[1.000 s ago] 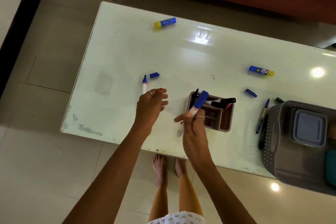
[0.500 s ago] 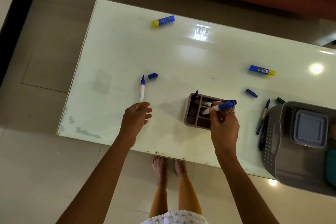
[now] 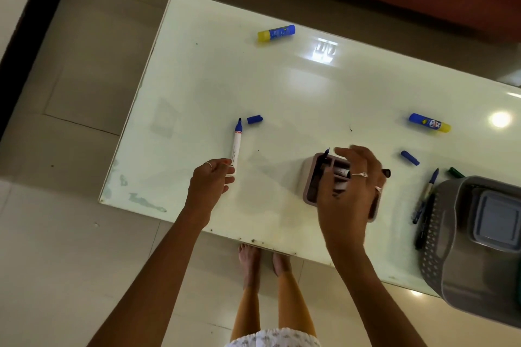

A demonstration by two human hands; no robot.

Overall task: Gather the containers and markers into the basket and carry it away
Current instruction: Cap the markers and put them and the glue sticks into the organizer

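A glossy pale-green rectangular surface [image 3: 282, 87] carries two blue-and-yellow glue sticks [image 3: 276, 33] [image 3: 429, 122], an uncapped blue marker [image 3: 236, 146] beside its loose blue cap [image 3: 255, 119], and another blue cap [image 3: 410, 157]. A brown compartmented organiser [image 3: 310, 177] sits near the front edge. A grey perforated plastic basket [image 3: 439, 248] stands at the right end with pens [image 3: 423, 205] lying alongside.

Grey perforated basket [image 3: 439, 236] at right edge of frame, lidded grey container [image 3: 496, 220] inside. Pink divided organizer [image 3: 310, 177] at centre, markers lying in it. Uncapped blue marker [image 3: 236, 144] left of centre, tip up, blue cap [image 3: 255, 119] just beside tip. More markers [image 3: 423, 205] beside basket's left wall.
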